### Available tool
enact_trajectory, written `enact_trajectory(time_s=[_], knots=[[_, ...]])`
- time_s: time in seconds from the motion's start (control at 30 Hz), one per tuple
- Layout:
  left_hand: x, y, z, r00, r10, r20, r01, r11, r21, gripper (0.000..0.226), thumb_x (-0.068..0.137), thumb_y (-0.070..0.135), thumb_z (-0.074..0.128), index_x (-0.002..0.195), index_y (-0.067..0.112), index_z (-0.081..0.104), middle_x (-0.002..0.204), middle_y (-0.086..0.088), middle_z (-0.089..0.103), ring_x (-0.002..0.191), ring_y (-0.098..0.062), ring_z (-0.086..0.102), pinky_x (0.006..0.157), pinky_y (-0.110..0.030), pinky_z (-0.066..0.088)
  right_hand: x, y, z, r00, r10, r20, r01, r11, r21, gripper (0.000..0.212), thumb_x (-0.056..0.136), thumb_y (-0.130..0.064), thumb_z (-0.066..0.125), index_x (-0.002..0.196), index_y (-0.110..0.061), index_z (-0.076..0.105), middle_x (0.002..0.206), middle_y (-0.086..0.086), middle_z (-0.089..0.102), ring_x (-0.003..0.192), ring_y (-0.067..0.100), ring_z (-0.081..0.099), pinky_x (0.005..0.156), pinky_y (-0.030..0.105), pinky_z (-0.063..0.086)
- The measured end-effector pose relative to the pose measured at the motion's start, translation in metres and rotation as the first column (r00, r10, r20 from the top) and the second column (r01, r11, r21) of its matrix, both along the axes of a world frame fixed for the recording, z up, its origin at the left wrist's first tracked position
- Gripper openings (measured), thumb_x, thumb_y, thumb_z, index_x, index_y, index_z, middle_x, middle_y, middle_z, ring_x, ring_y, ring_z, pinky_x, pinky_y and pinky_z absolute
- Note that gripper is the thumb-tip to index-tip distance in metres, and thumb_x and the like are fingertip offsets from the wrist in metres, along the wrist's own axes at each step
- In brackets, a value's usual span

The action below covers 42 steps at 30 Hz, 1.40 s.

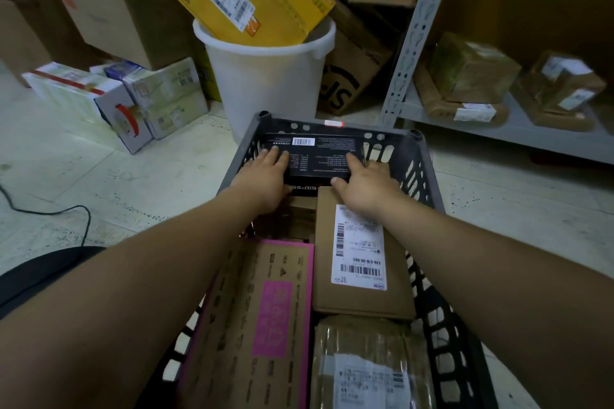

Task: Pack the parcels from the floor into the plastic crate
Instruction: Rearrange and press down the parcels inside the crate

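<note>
Head view: seating step, I judge. Left hand (265,174) and right hand (363,184) lie flat, fingers close together, pressing the black box (320,153) into the far end of the plastic crate (299,121). Next: settle it level, let go.

A white plastic bucket (265,83) stands at twelve o'clock, a grey metal shelf rack (418,30) at two, and a black cable (33,211) at nine on the tiled floor (133,183).

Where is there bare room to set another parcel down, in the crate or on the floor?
The crate is crowded: black box, pink-edged box, labelled brown box and taped parcel nearly fill it, leaving one low pocket between them. Bare floor lies left, between crate and cable, and right, between crate and shelf.
</note>
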<state>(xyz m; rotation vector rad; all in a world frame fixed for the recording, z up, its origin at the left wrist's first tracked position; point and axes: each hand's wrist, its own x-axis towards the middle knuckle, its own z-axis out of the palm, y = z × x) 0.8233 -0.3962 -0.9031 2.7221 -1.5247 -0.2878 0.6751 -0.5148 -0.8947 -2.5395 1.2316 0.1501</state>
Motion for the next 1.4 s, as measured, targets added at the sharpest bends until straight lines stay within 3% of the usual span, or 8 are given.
enact_trajectory(time_s=[0.13,0.23,0.5,0.63,0.73,0.97,1.1,1.4], knots=[[0.007,-0.007,-0.003,0.959,-0.089,0.267,0.058,0.991,0.121,0.064,0.094,0.034,0.049,0.147,0.010,0.023,0.153,-0.010,0.029,0.142,-0.024,0.028,0.120,-0.044,0.006,0.007,-0.006,-0.008,0.998,0.011,0.054,-0.007,0.998,-0.069,0.047,0.096,-0.047,0.034,0.137,-0.024,0.041,0.132,0.014,0.050,0.121,0.034,0.042,0.101,0.045,0.038],[0.009,-0.005,0.001,0.937,-0.121,0.327,0.068,0.983,0.171,0.060,0.092,0.036,0.051,0.143,0.011,0.031,0.148,-0.007,0.038,0.136,-0.022,0.038,0.118,-0.043,0.008,-0.001,-0.006,-0.012,0.994,0.051,0.100,-0.040,0.994,-0.103,0.043,0.099,-0.039,0.038,0.140,-0.026,0.039,0.132,0.011,0.048,0.120,0.030,0.044,0.095,0.040,0.039],[-0.021,0.032,0.027,0.988,-0.132,0.083,0.129,0.991,0.046,0.060,0.097,0.039,0.041,0.149,0.016,0.022,0.157,-0.004,0.020,0.145,-0.021,0.020,0.117,-0.036,0.015,-0.023,0.028,0.002,0.992,0.120,0.045,-0.117,0.991,-0.070,0.076,0.095,-0.050,0.044,0.152,-0.035,-0.004,0.162,0.007,-0.003,0.148,0.028,-0.002,0.118,0.048,0.009],[-0.045,0.072,0.035,0.959,-0.091,-0.269,0.111,0.992,0.060,0.051,0.095,0.045,0.043,0.142,0.024,0.039,0.145,-0.005,0.044,0.130,-0.023,0.044,0.106,-0.033,0.035,-0.048,0.067,0.005,0.969,0.247,0.003,-0.246,0.967,-0.059,0.066,0.095,-0.053,0.040,0.152,-0.029,0.017,0.161,0.006,0.010,0.147,0.026,0.008,0.117,0.043,0.012],[-0.056,0.094,0.034,0.943,-0.121,-0.310,0.181,0.968,0.174,0.057,0.091,0.054,0.045,0.139,0.024,0.043,0.137,-0.004,0.052,0.122,-0.023,0.051,0.100,-0.032,0.041,-0.072,0.091,0.005,0.949,0.303,-0.086,-0.304,0.953,-0.001,0.062,0.094,-0.056,0.040,0.147,-0.027,0.030,0.158,0.007,0.021,0.144,0.025,0.017,0.115,0.039,0.019],[-0.064,0.105,0.022,0.958,-0.231,-0.169,0.265,0.940,0.217,0.067,0.088,0.054,0.050,0.143,0.018,0.034,0.143,-0.007,0.044,0.128,-0.025,0.046,0.105,-0.038,0.040,-0.105,0.124,0.006,0.951,0.270,-0.151,-0.272,0.962,0.012,0.059,0.095,-0.059,0.034,0.140,-0.022,0.041,0.139,0.005,0.041,0.128,0.023,0.036,0.104,0.036,0.032],[-0.081,0.113,0.025,0.953,-0.288,-0.098,0.303,0.926,0.225,0.080,0.090,0.058,0.041,0.151,0.017,0.009,0.159,-0.008,0.010,0.146,-0.027,0.011,0.118,-0.045,0.015,-0.107,0.136,0.019,0.950,0.276,-0.146,-0.285,0.958,-0.044,0.054,0.097,-0.054,0.032,0.138,-0.020,0.044,0.134,0.006,0.046,0.124,0.024,0.040,0.102,0.038,0.036],[-0.116,0.135,0.025,0.926,-0.277,-0.255,0.346,0.893,0.287,0.102,0.077,0.068,0.055,0.150,0.033,-0.006,0.159,0.000,-0.014,0.146,-0.033,-0.010,0.113,-0.059,0.009,-0.142,0.155,0.029,0.951,0.201,-0.237,-0.187,0.979,0.080,0.030,0.100,-0.040,0.040,0.097,-0.019,0.062,0.096,0.001,0.058,0.087,0.019,0.056,0.073,0.031,0.047]])
